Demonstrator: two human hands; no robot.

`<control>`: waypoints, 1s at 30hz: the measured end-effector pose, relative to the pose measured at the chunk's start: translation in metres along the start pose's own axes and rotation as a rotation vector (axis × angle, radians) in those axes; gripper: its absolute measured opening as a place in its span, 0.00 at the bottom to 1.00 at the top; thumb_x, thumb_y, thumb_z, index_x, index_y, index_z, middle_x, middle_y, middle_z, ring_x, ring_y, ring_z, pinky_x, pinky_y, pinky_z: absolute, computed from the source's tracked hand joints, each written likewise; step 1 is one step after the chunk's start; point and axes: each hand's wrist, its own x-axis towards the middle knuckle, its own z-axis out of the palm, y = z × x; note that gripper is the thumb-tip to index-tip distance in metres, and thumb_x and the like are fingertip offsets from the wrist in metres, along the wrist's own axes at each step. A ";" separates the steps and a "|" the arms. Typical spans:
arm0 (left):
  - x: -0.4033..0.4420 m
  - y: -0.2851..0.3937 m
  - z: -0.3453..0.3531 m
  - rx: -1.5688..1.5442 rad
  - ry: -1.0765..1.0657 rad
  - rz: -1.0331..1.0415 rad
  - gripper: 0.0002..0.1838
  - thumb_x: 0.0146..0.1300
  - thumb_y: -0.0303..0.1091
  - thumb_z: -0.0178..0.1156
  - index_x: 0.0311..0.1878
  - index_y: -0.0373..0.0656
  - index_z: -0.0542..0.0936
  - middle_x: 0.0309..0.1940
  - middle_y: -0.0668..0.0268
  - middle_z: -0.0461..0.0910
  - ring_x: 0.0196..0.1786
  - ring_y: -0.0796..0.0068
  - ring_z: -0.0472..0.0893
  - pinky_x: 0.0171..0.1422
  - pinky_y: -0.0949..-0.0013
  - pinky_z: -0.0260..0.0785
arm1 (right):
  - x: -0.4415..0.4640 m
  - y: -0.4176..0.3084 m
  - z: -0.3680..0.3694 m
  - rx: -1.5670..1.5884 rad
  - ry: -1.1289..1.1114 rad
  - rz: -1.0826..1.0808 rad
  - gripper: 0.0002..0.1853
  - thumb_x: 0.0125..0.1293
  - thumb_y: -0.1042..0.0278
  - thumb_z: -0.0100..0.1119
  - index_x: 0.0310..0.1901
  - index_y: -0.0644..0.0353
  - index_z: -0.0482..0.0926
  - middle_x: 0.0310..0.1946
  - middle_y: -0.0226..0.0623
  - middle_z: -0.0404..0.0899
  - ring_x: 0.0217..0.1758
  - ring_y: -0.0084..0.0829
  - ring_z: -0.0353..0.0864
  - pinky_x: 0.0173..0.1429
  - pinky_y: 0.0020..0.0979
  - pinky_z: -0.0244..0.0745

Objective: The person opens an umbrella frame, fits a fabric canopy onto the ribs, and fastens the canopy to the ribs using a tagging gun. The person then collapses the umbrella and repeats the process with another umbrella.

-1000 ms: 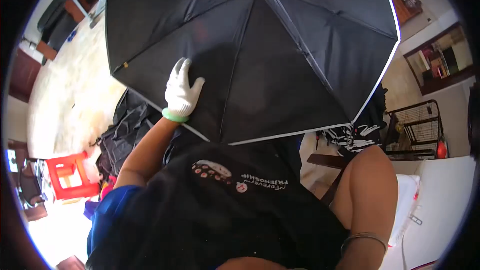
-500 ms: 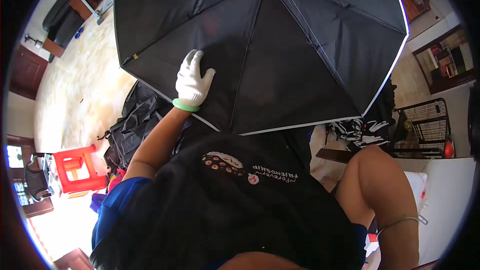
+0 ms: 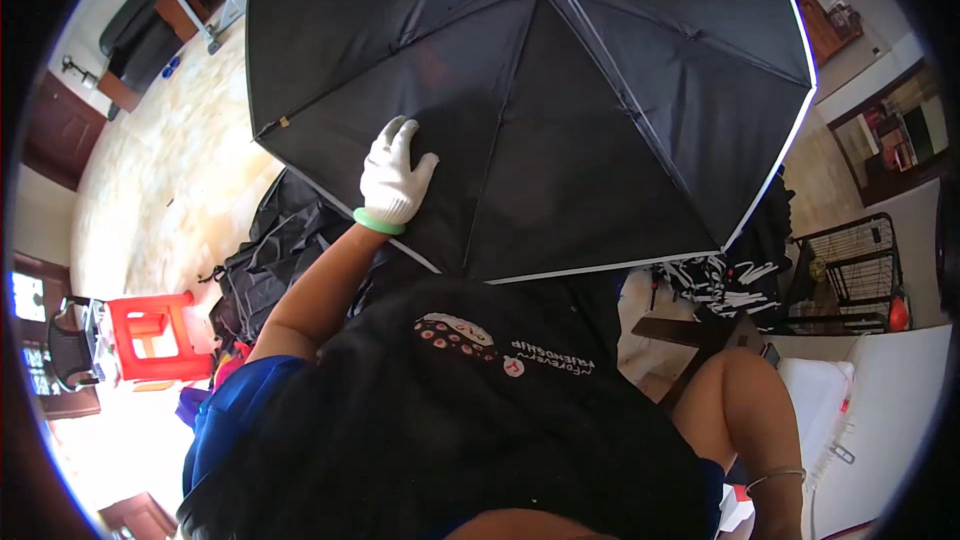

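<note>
A large opened black umbrella (image 3: 580,170) with a pale rim fills the upper middle of the view. Its ribs and stretchers face me and meet at a hub near the top. My left hand (image 3: 393,177) wears a white knit glove with a green cuff. It lies on the black fabric near the lower left rim, fingers stretched out and thumb apart. My right arm (image 3: 745,410) bends back at the elbow with a bracelet at the wrist. The right hand itself is outside the bottom of the view.
Black folded fabric (image 3: 265,275) lies left of the umbrella. Beside it stands a red plastic stool (image 3: 155,340). On the right are a pile of black and white strips (image 3: 725,285), a dark wooden piece (image 3: 690,335) and a black wire cage (image 3: 845,270).
The umbrella and my left hand sit slightly lower and further right in view. My right elbow has dropped, and more of the wooden piece shows.
</note>
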 end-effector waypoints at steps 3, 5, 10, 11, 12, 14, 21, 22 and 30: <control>0.000 0.001 -0.002 0.028 -0.012 -0.003 0.29 0.57 0.41 0.65 0.61 0.42 0.73 0.63 0.52 0.70 0.62 0.50 0.73 0.65 0.58 0.67 | 0.004 -0.027 -0.030 0.176 -0.022 -0.038 0.09 0.54 0.70 0.50 0.28 0.64 0.79 0.12 0.26 0.69 0.17 0.26 0.71 0.46 0.36 0.75; -0.001 0.002 0.000 0.011 -0.009 0.001 0.29 0.57 0.41 0.65 0.61 0.42 0.72 0.63 0.52 0.70 0.62 0.51 0.73 0.65 0.59 0.67 | 0.003 -0.054 -0.065 0.457 -0.042 -0.098 0.10 0.51 0.71 0.51 0.30 0.67 0.81 0.12 0.26 0.71 0.17 0.27 0.72 0.48 0.40 0.77; -0.002 0.000 0.004 0.016 0.133 0.085 0.30 0.58 0.41 0.64 0.62 0.40 0.71 0.64 0.52 0.69 0.63 0.52 0.73 0.66 0.60 0.66 | -0.034 -0.005 -0.091 0.413 0.519 0.269 0.10 0.66 0.62 0.50 0.37 0.54 0.81 0.26 0.24 0.79 0.27 0.17 0.77 0.39 0.24 0.72; 0.001 0.002 0.005 0.012 0.218 0.106 0.30 0.59 0.41 0.64 0.63 0.40 0.71 0.64 0.52 0.69 0.63 0.53 0.73 0.66 0.60 0.66 | -0.042 0.014 -0.075 0.358 0.573 0.413 0.09 0.69 0.60 0.50 0.39 0.51 0.80 0.30 0.24 0.81 0.31 0.15 0.78 0.37 0.20 0.70; 0.009 0.008 0.004 0.010 0.213 0.131 0.30 0.59 0.41 0.64 0.63 0.40 0.71 0.64 0.52 0.69 0.63 0.53 0.73 0.66 0.60 0.66 | -0.046 0.022 -0.045 0.362 0.526 0.495 0.09 0.68 0.61 0.51 0.39 0.51 0.80 0.31 0.25 0.82 0.33 0.14 0.79 0.38 0.20 0.71; 0.028 0.027 -0.003 -0.079 0.263 0.232 0.29 0.62 0.43 0.62 0.63 0.39 0.71 0.62 0.51 0.71 0.62 0.55 0.74 0.66 0.60 0.66 | -0.051 0.031 0.000 0.364 0.401 0.597 0.09 0.67 0.62 0.51 0.40 0.53 0.80 0.32 0.28 0.82 0.35 0.16 0.80 0.40 0.21 0.72; 0.157 0.109 -0.018 -1.184 -0.330 -0.262 0.37 0.69 0.59 0.50 0.66 0.32 0.65 0.58 0.51 0.75 0.57 0.56 0.78 0.63 0.61 0.68 | -0.032 0.015 -0.002 0.714 0.041 0.161 0.11 0.67 0.70 0.48 0.45 0.64 0.78 0.37 0.48 0.81 0.39 0.35 0.81 0.43 0.32 0.76; 0.180 0.119 -0.012 -1.384 -0.380 -0.293 0.42 0.69 0.63 0.47 0.67 0.29 0.63 0.59 0.50 0.74 0.58 0.55 0.78 0.63 0.61 0.69 | -0.030 0.017 -0.005 0.833 -0.001 0.096 0.12 0.66 0.72 0.48 0.45 0.65 0.78 0.38 0.50 0.81 0.40 0.37 0.81 0.44 0.33 0.76; 0.318 0.188 -0.009 -2.078 -0.686 -0.676 0.46 0.67 0.69 0.40 0.68 0.31 0.60 0.66 0.50 0.67 0.63 0.53 0.73 0.68 0.56 0.67 | -0.094 0.028 -0.044 1.441 -0.398 0.351 0.22 0.59 0.61 0.68 0.53 0.62 0.78 0.40 0.40 0.85 0.36 0.30 0.84 0.40 0.27 0.76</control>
